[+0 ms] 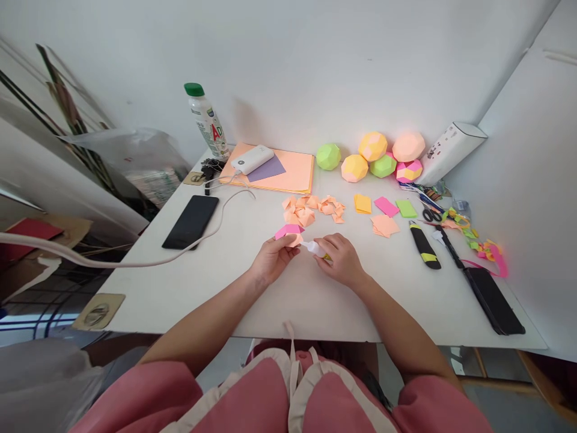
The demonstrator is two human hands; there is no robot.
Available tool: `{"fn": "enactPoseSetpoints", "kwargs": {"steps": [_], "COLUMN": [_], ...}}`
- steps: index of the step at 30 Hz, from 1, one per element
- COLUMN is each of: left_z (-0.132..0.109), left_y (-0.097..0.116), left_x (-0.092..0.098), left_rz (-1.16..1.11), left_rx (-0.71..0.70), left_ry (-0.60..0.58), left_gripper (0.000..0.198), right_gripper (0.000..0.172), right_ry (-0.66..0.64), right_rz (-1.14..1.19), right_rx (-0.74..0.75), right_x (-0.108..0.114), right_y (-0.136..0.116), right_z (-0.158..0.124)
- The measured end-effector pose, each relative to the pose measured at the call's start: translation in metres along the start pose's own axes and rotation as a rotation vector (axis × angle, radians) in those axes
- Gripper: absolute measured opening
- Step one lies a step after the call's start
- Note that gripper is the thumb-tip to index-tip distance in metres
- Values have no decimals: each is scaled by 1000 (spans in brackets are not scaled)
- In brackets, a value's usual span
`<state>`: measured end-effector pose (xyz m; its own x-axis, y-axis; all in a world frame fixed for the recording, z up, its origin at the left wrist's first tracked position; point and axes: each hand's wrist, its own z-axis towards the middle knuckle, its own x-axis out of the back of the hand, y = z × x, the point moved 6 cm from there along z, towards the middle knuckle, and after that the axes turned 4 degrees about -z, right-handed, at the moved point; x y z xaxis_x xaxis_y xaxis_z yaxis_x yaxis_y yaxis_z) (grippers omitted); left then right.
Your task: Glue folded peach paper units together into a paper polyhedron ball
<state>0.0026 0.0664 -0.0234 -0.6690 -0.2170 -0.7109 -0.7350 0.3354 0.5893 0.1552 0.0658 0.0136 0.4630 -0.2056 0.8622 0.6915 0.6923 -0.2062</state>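
My left hand (pixel 273 258) is closed on a small folded paper piece (pixel 290 233), pink on top and peach beneath, held just above the white table (pixel 189 282). My right hand (pixel 340 258) grips a small white glue bottle (pixel 315 248) with its tip pointing left at the paper piece. Just beyond the hands lies a heap of several folded peach paper units (pixel 311 209).
Flat paper squares in orange (pixel 362 203), pink (pixel 386 206), green (pixel 406 208) and peach (pixel 384 225) lie right of the heap. Several paper balls (pixel 372 146) line the wall. A phone (pixel 190 221), power bank (pixel 252 159), bottle (pixel 206 122), utility knife (pixel 424 245), scissors (pixel 431 214) surround.
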Motion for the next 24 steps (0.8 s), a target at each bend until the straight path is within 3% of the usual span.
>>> {"fn": "enactPoseSetpoints", "kwargs": {"steps": [8,15,24], "left_z": [0,1,2], "left_y": [-2,-4,-6], "left_x": [-1,0,0], "left_rz": [6,-4,-31], "left_rx": [-3,39,38], "left_ry": [-22,-28,-43], "left_gripper": [14,14,16], "right_gripper": [25,20,19], "right_ry": [-25,27,-65], "right_rz": [-38,-23,44], "right_rx": [-46,-69,-59], "right_x": [-4,1,-8], "right_y": [2,3,-1], "right_z": [-1,-1,-3]}}
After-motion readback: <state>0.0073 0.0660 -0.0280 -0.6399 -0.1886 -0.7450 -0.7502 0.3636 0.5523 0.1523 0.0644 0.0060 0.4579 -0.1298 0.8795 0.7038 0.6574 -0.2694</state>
